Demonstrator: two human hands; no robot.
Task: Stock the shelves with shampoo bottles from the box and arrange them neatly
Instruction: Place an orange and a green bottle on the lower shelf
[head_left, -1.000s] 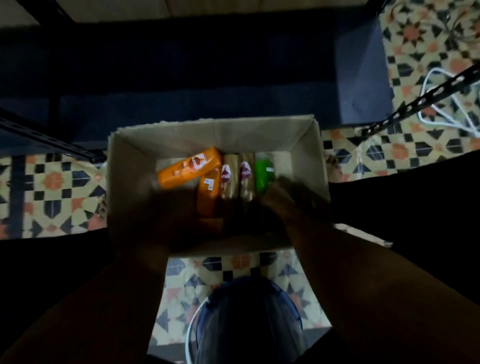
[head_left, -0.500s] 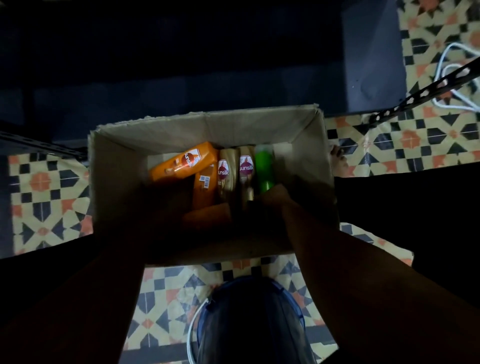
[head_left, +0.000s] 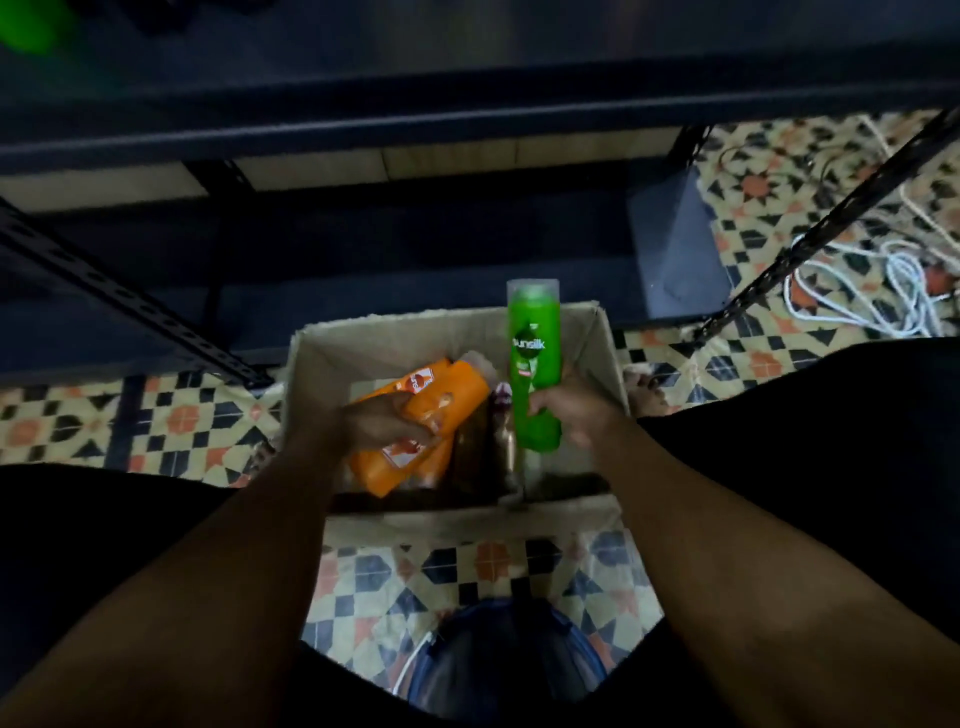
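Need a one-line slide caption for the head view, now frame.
Left hand grips orange shampoo bottles, right hand grips a green Sunsilk bottle, above the cardboard box.

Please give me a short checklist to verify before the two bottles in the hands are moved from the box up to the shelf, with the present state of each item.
1. Right hand grips the green bottle firmly: ok, fingers curl round its lower half.
2. Left hand grips the orange bottle: ok, though a second orange bottle lies right against it; whether it is also held, cannot tell.
3. Green bottle's cap closed: ok, clear cap sits on top.
4. Both bottles clear of the cardboard box: cannot tell; both overlap the box opening.
5. Free place on the shelf: cannot tell, it is dark and blurred.
6. Brown bottles left in the box undisturbed: cannot tell.
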